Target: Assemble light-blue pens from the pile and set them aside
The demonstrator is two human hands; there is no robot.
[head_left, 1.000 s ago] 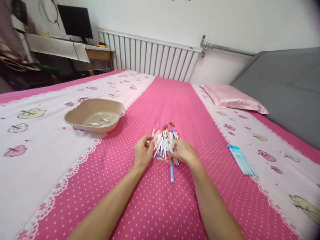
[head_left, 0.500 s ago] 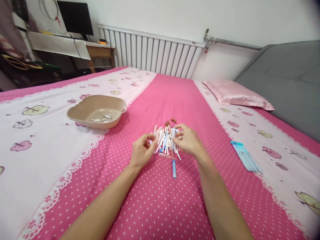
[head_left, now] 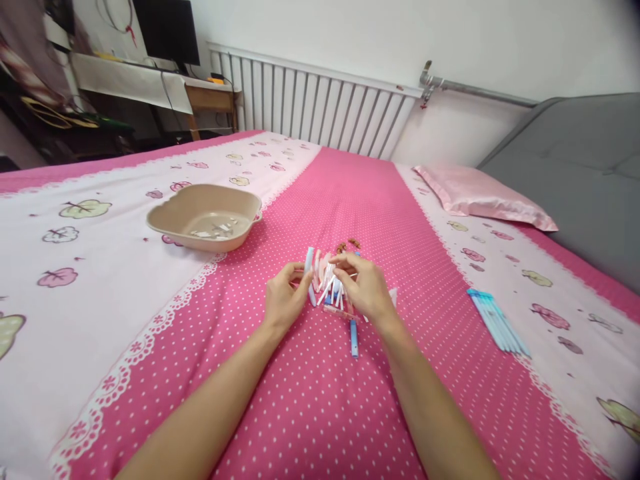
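My left hand (head_left: 287,293) is closed, pinching a light blue pen-like stick (head_left: 309,277) upright between thumb and fingers at the pile's left edge. Over the right side of the pile is my right hand (head_left: 365,287), fingers curled together near the thumb; whatever is in them, if anything, I cannot make out. Between the hands lies a loose pile of thin white sticks (head_left: 327,291) mixed with pink and blue pieces, partly covered by my right hand. Just in front of it rests a darker blue stick (head_left: 355,339). Small brown pieces (head_left: 354,243) lie behind the pile.
A beige basin (head_left: 200,220) with white scraps inside stands on the bed, back left. To the right lies a row of light blue sticks (head_left: 497,323). Farther off are a pink pillow (head_left: 485,195), a grey headboard (head_left: 580,143) and a white radiator (head_left: 310,100).
A light blue stick now stands in my left hand's pinch. My right hand has shifted over the pile, its fingers more curled. The view has turned slightly left.
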